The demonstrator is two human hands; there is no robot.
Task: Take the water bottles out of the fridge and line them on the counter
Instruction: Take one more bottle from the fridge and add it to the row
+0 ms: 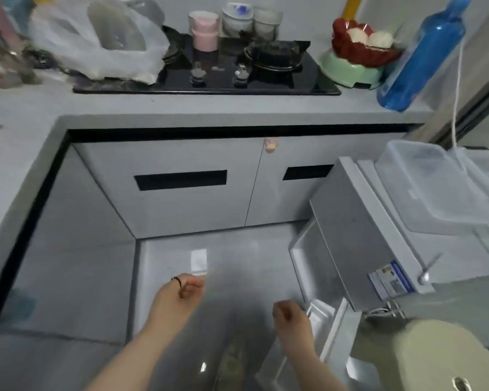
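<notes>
Nearest the fridge (364, 227), whose door (325, 328) hangs open, our right hand (290, 311) sits just beside the door shelf, its grip loosely curled and holding nothing. Farther from the fridge, our left hand (187, 287) is curled the same way, also empty, over the floor (237, 255). We cannot see into the fridge, so any bottles inside are hidden. One blue water bottle (424, 60) stands on the desk (237, 108) beyond the fridge, close to the desk edge; crowding another bottle against it could tip it off. The stove (209, 77) and green bowl (350, 71) leave little room.
</notes>
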